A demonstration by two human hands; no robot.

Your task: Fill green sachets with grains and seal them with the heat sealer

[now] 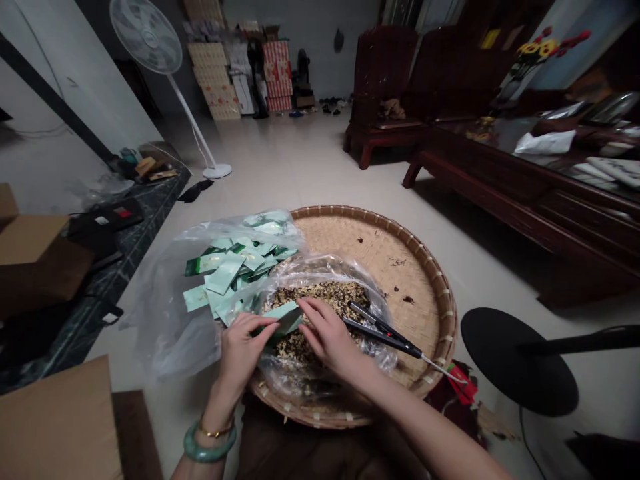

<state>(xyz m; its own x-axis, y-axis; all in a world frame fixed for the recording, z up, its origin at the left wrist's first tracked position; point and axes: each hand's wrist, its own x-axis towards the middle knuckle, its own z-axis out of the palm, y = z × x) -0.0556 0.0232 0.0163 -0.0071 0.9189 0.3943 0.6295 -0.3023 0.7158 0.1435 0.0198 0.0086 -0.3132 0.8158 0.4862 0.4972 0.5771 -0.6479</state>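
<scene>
Above a round woven tray (435, 280), one green packet (289, 319), left hand (247, 343) and right hand (327, 333) each pinching an edge, fingertips nearly closed, clear bag (380, 313) of dark-and-pale flakes (320, 291) beneath.

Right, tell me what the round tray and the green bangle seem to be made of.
Round tray: likely bamboo, matte tan, judging by its woven surface and strip-bound rim.
Green bangle: perhaps jade or similar stone, smooth, with mottled colour, though glass or resin is possible.

One head-worn view looks forward and steeply down, close over the basket (420, 267), room beyond.
</scene>
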